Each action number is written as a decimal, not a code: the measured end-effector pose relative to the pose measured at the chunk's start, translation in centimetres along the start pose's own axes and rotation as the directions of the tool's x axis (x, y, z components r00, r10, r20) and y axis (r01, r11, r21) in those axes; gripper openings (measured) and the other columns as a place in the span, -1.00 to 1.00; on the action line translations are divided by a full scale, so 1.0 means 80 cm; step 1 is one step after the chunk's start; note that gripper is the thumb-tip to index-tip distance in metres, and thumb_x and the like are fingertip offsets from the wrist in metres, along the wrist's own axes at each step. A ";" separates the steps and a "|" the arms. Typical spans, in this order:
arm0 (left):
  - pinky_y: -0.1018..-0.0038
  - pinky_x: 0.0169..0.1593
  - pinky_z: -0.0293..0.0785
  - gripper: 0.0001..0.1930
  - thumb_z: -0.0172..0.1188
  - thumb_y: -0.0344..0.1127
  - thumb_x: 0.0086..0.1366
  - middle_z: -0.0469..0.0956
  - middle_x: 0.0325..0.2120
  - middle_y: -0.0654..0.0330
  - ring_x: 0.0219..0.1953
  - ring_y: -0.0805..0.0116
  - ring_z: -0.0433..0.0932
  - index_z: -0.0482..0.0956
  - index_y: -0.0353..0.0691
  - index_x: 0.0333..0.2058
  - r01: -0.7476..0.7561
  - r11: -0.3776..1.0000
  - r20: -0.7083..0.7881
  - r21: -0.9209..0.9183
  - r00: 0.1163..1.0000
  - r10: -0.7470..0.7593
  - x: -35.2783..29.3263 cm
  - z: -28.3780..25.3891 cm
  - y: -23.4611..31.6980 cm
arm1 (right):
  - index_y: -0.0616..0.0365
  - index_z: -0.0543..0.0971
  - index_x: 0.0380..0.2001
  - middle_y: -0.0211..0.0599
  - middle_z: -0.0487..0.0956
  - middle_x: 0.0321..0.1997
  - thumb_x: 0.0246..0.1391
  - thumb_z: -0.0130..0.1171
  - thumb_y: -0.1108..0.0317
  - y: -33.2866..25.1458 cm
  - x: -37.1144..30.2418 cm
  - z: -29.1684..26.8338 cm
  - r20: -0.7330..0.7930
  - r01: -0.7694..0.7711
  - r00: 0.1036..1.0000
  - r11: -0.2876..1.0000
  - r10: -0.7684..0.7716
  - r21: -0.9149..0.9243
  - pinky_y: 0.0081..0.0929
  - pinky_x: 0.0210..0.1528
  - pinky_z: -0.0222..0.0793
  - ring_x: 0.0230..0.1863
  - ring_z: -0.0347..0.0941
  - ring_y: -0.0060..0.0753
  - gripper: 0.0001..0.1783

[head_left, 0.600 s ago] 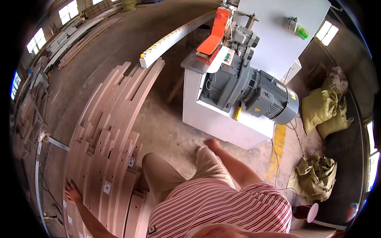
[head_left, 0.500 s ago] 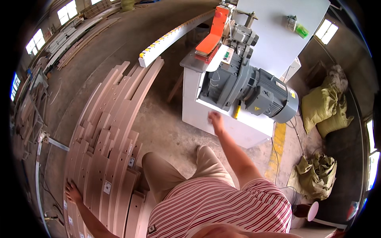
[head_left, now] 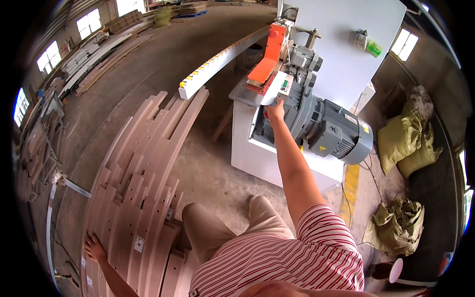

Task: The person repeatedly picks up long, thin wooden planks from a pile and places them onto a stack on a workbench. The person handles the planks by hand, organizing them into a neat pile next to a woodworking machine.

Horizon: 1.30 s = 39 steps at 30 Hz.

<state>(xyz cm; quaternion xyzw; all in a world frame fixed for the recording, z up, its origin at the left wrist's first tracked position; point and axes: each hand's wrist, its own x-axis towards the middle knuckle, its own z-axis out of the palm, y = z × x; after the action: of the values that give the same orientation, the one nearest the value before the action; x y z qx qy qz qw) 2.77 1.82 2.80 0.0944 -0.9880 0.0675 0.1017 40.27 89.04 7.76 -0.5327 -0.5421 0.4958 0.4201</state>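
My left hand [head_left: 95,248] lies on the outer left edge of a stack of long brownish-pink boards [head_left: 123,222], fingers spread. Several boards have drilled holes and white labels. My right arm is stretched forward, and my right hand [head_left: 275,111] has its fingers curled at the near end of a white control panel [head_left: 283,85] with a small green display. Whether the fingers hold the panel's edge or something small is hidden. An orange guard [head_left: 267,57] stands just beyond the panel. To the right of my hand is a large grey motor [head_left: 344,128] on a white machine base [head_left: 252,148].
A white roller rail [head_left: 203,76] with yellow rollers runs from the machine over the boards' far end. Yellow-green sacks [head_left: 405,141] slump at the right, with a crumpled sack [head_left: 398,225] nearer. A metal frame [head_left: 74,187] stands left of the boards. Cables lie beside the machine.
My right hand has moved forward and up from beside the machine base to the control panel. My left hand stays on the boards. The view has tilted up slightly.
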 end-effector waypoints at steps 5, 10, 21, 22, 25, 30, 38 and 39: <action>-0.01 0.35 -0.14 -0.32 -0.35 0.35 0.31 0.10 0.33 0.15 0.34 -0.12 0.00 0.06 0.26 0.34 0.009 0.999 0.063 -0.032 0.998 -0.007 -0.007 -0.012 0.013 | 0.04 0.23 0.18 -0.18 0.56 -0.22 -0.06 0.12 0.63 -0.010 0.005 -0.014 -0.060 -0.009 0.998 1.000 0.009 0.000 -0.51 -0.60 0.48 -0.47 0.59 -0.38 -0.32; -0.01 0.34 -0.12 -0.33 -0.34 0.33 0.32 0.12 0.32 0.15 0.33 -0.12 0.02 0.07 0.26 0.34 0.014 0.999 0.070 -0.037 0.998 -0.012 -0.017 -0.028 0.034 | 0.20 0.47 -0.13 -0.28 0.62 -0.37 0.00 0.19 0.48 0.046 0.066 -0.029 -0.132 0.301 0.912 0.853 -0.388 -0.426 -0.55 -0.52 0.49 -0.45 0.61 -0.42 -0.69; 0.04 0.32 -0.04 -0.38 -0.34 0.23 0.37 0.15 0.31 0.16 0.30 -0.09 0.10 0.08 0.18 0.33 -0.094 0.991 0.041 0.091 0.995 0.091 -0.016 -0.021 0.043 | 0.30 0.49 -0.36 -0.21 0.62 -0.43 0.17 0.15 0.34 0.046 -0.039 -0.108 0.079 0.119 0.989 0.988 -0.127 0.093 -0.58 -0.43 0.54 -0.44 0.62 -0.42 -0.80; 0.05 0.31 -0.01 -0.39 -0.35 0.20 0.38 0.15 0.30 0.18 0.29 -0.07 0.12 0.09 0.15 0.33 -0.131 0.979 0.008 0.158 0.991 0.131 -0.004 -0.004 0.013 | 0.28 0.48 -0.37 -0.22 0.62 -0.43 0.18 0.14 0.34 0.047 -0.055 -0.100 0.101 0.153 0.982 0.985 -0.161 0.084 -0.58 -0.41 0.53 -0.45 0.61 -0.43 -0.81; 0.08 0.29 0.02 -0.41 -0.38 0.14 0.41 0.16 0.30 0.21 0.27 -0.07 0.14 0.09 0.09 0.33 -0.216 0.935 -0.009 0.280 0.974 0.227 0.011 0.020 0.000 | 0.27 0.48 -0.37 -0.23 0.61 -0.44 0.19 0.13 0.34 0.058 -0.081 -0.101 0.116 0.197 0.971 0.975 -0.208 0.099 -0.58 -0.41 0.51 -0.46 0.60 -0.44 -0.81; 0.04 0.31 -0.03 -0.38 -0.36 0.24 0.37 0.14 0.31 0.21 0.30 -0.05 0.10 0.10 0.19 0.33 -0.120 0.984 -0.028 0.130 0.992 0.125 0.014 0.024 -0.027 | 0.21 0.47 -0.37 -0.25 0.61 -0.44 0.20 0.13 0.29 0.063 -0.125 -0.088 0.218 0.091 0.968 0.983 -0.124 0.158 -0.56 -0.37 0.47 -0.42 0.59 -0.45 -0.80; 0.02 0.34 -0.12 -0.31 -0.36 0.38 0.28 0.10 0.34 0.20 0.35 -0.02 0.02 0.09 0.33 0.33 0.011 1.000 0.033 -0.027 0.999 -0.010 -0.006 -0.004 0.005 | 0.23 0.51 -0.32 -0.28 0.62 -0.48 0.16 0.15 0.29 0.096 -0.182 -0.123 0.262 0.059 0.963 0.997 -0.067 0.041 -0.60 -0.40 0.46 -0.46 0.60 -0.47 -0.80; 0.02 0.34 -0.12 -0.33 -0.36 0.36 0.29 0.11 0.33 0.20 0.35 -0.02 0.03 0.10 0.33 0.32 0.009 1.000 0.022 -0.021 1.000 -0.009 -0.005 -0.001 0.007 | 0.24 0.52 -0.28 -0.29 0.62 -0.49 0.15 0.15 0.29 0.102 -0.180 -0.130 0.260 0.160 0.958 0.976 -0.117 -0.150 -0.60 -0.40 0.46 -0.46 0.60 -0.48 -0.79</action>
<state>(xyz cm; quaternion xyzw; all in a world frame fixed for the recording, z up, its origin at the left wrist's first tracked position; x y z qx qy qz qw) 3.10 2.45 2.76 0.0984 -0.9893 0.0557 0.0920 52.97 75.20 2.40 -0.4606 -0.6668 0.4803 0.3354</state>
